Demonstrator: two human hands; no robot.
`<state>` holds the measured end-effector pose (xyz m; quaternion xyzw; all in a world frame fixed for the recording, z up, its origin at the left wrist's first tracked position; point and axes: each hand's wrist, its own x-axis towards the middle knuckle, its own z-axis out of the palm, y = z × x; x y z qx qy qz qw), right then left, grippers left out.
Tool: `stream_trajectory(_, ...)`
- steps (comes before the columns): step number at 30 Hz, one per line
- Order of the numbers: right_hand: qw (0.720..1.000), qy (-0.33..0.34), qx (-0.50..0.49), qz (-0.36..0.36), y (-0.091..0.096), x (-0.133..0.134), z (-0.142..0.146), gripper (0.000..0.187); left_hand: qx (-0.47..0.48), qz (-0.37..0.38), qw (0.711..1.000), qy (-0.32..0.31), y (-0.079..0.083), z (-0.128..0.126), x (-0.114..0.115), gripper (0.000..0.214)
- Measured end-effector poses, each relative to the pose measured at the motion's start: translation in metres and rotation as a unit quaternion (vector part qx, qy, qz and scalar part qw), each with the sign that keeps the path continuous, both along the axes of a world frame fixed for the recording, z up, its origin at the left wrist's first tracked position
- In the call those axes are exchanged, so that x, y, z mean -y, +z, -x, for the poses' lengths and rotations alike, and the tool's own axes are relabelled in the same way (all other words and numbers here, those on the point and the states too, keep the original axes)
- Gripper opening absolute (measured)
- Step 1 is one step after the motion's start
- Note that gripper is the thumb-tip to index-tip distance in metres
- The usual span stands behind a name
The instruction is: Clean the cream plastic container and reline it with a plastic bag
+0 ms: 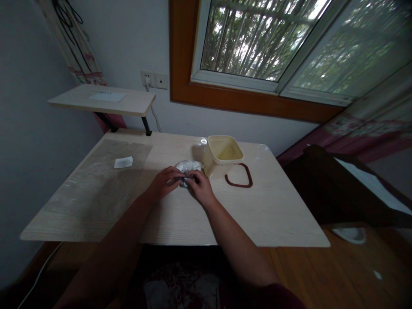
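My left hand [165, 182] and my right hand [200, 184] meet over the middle of the table, fingers closed on a crinkled, shiny plastic bag [188, 165]. Its clear bulk spreads out just beyond my fingertips. Both hands pinch the near end, where a small dark bit shows between them; I cannot make out what it is. Right behind my right hand stands a cream square plastic tub [213, 165], uncovered at the top. A reddish-brown rounded-square ring [240, 185] lies flat beside the tub on its right.
A clear plastic sheet [96, 189] covers the left of the pale table [257, 219], with a small white paper [123, 162] on it. A raised shelf [128, 105] on black legs stands at the back left. Behind are a wall socket [147, 78] and a window.
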<state>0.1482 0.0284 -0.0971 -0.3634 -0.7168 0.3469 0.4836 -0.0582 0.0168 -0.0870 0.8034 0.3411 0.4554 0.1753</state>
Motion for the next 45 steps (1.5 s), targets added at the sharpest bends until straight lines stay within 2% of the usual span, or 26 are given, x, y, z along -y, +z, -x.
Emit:
stream_trajectory(6,0.999,0.013,0.032,-0.031,0.003,0.002,0.000,0.009,-0.073,-0.015,0.997,0.028,-0.003,-0.002,0.002,0.013)
stream_trajectory(9,0.998,0.024,0.033,-0.047,0.003,0.002,0.000,0.009,-0.065,0.006,0.997,0.045,-0.004,-0.004,0.002,0.010)
stream_trajectory(14,0.997,0.023,0.036,-0.063,0.001,0.000,-0.001,0.008,0.050,0.115,0.989,0.082,-0.003,-0.005,0.001,0.003)
stream_trajectory(17,0.997,0.012,0.044,-0.069,-0.001,-0.001,-0.002,0.008,0.145,0.201,0.960,0.129,-0.005,-0.003,-0.002,0.011)
stream_trajectory(20,0.996,0.004,0.048,-0.071,0.000,-0.001,-0.003,0.009,0.211,0.245,0.937,0.129,-0.007,-0.002,-0.002,0.019)
stream_trajectory(24,0.997,-0.001,0.045,-0.057,0.003,0.001,-0.003,0.009,0.215,0.226,0.947,0.075,-0.003,-0.003,0.002,0.025)
stream_trajectory(27,0.998,-0.008,0.041,-0.046,0.004,0.002,-0.002,0.009,0.155,0.179,0.971,0.040,0.001,-0.004,0.004,0.034)
stream_trajectory(30,0.999,-0.012,0.027,-0.036,0.003,0.002,-0.001,0.009,0.084,0.165,0.982,0.037,0.001,-0.005,0.002,0.026)
stream_trajectory(32,0.999,-0.026,0.019,-0.018,0.002,0.002,-0.001,0.012,0.080,0.196,0.976,0.048,0.001,-0.006,0.001,0.020)
stream_trajectory(35,0.998,-0.047,0.036,-0.009,0.004,0.005,0.002,0.015,0.128,0.251,0.956,0.076,0.000,-0.007,0.001,0.021)
stream_trajectory(39,0.993,-0.047,0.070,-0.086,0.005,0.009,0.006,0.021,0.162,0.266,0.943,0.120,0.003,-0.007,0.002,0.019)
stream_trajectory(45,0.984,-0.047,0.121,-0.126,-0.001,0.006,0.006,0.011,0.210,0.272,0.933,0.108,0.003,-0.004,0.000,0.019)
